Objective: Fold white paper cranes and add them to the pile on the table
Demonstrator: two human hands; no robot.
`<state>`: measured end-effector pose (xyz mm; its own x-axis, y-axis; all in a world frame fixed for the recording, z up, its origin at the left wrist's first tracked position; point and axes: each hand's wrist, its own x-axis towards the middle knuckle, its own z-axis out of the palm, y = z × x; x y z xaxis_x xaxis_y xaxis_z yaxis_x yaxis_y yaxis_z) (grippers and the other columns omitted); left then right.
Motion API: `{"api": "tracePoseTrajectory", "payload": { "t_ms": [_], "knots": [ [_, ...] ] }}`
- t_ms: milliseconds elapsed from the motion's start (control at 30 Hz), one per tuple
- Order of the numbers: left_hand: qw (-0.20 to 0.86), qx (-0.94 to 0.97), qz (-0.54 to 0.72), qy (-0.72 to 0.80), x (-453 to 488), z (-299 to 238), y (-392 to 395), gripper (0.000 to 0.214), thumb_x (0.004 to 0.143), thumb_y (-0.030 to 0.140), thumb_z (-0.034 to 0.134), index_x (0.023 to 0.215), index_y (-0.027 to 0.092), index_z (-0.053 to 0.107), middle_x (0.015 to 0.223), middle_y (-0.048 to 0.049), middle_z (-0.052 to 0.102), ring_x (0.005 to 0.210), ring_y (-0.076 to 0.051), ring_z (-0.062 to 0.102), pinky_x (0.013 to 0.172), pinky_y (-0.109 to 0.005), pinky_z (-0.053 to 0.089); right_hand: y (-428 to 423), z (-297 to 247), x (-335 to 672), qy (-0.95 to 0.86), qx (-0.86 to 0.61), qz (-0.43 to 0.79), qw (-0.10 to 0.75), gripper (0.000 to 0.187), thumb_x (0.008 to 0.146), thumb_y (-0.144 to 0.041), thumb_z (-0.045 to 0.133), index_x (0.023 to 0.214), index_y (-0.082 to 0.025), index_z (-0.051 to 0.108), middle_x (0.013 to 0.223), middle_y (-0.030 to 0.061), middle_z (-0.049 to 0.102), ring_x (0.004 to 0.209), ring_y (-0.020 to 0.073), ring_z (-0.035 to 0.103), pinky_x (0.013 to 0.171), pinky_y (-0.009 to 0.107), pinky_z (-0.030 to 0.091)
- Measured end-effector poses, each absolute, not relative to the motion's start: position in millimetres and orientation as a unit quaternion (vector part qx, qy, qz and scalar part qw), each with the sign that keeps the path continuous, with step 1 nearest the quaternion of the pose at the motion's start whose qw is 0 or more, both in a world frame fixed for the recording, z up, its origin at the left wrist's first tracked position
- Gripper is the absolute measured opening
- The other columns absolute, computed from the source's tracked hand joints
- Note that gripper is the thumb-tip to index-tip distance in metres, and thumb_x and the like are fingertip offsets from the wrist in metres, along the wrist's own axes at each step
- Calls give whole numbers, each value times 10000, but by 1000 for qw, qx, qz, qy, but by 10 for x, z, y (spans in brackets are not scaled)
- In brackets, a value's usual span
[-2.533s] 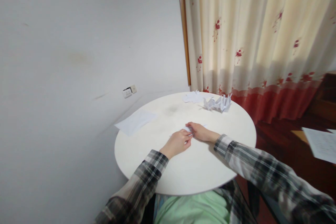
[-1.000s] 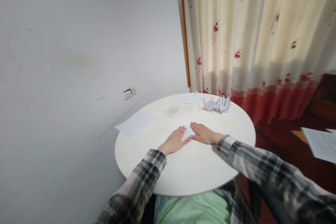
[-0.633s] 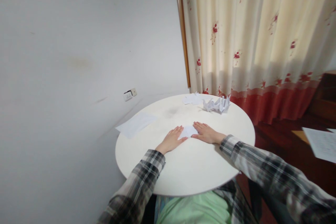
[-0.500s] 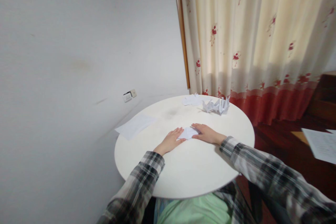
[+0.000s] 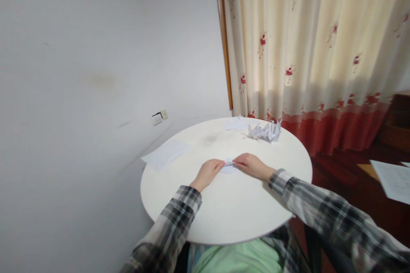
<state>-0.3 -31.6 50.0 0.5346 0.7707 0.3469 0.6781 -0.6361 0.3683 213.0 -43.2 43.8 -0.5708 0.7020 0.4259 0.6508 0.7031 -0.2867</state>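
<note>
A small folded piece of white paper point(image 5: 228, 170) lies near the middle of the round white table point(image 5: 230, 213). Its far part is lifted into a raised flap between my hands. My left hand point(image 5: 209, 172) pinches the flap's left end between thumb and fingers. At the right end, my right hand point(image 5: 252, 165) pinches the same paper, its side close to the tabletop. The fingertips hide both ends of the flap.
Several folded paper cranes point(image 5: 267, 131) stand at the table's back right. Behind them to the left lie more white paper pieces point(image 5: 235, 124). A flat white sheet point(image 5: 165, 155) overhangs the left edge. A wall with a socket point(image 5: 156, 119) borders the left side.
Both hands were lying spread over the flat folded paper. Now their fingers have drawn together in pinches, and the paper's far part is lifted up.
</note>
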Motion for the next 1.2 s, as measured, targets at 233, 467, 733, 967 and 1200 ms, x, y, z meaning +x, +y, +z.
{"api": "tracePoseTrajectory", "payload": {
  "t_ms": [233,467,733,967,1200],
  "knots": [
    [85,879,286,371,96,543,-435,239,794,341,451,883,218,636,901,-17,644,850,-152,561,791,-261,417,-499,467,2075,-882,-379,69,269,341,862,-349,328,932,-200,627,876,50,655,810,145,582,736,237,406],
    [83,848,335,402,123,583,-464,251,804,317,423,832,205,646,832,-20,661,777,-157,584,748,-264,431,-511,494,2075,-866,-409,50,285,260,803,-254,418,976,-195,603,893,48,643,825,147,574,739,236,407],
    [142,809,371,432,115,637,-469,270,806,344,403,931,209,601,913,-15,642,837,-162,572,788,-273,424,-450,466,2128,-829,-478,38,288,259,828,-273,380,887,-197,620,774,39,654,698,146,585,630,222,387],
    [142,852,314,394,121,631,-489,667,611,295,644,1210,216,361,1125,-47,536,1025,-196,488,906,-322,353,-421,446,2151,-809,-498,30,311,252,823,-271,381,908,-194,606,807,45,649,706,147,577,627,224,377],
    [115,822,322,455,27,517,-320,403,693,114,485,1081,223,502,1049,-27,585,948,-182,534,862,-303,382,-426,446,2139,-790,-466,43,396,320,852,-372,325,944,-198,577,852,48,636,746,155,571,693,257,414]
  ]
}}
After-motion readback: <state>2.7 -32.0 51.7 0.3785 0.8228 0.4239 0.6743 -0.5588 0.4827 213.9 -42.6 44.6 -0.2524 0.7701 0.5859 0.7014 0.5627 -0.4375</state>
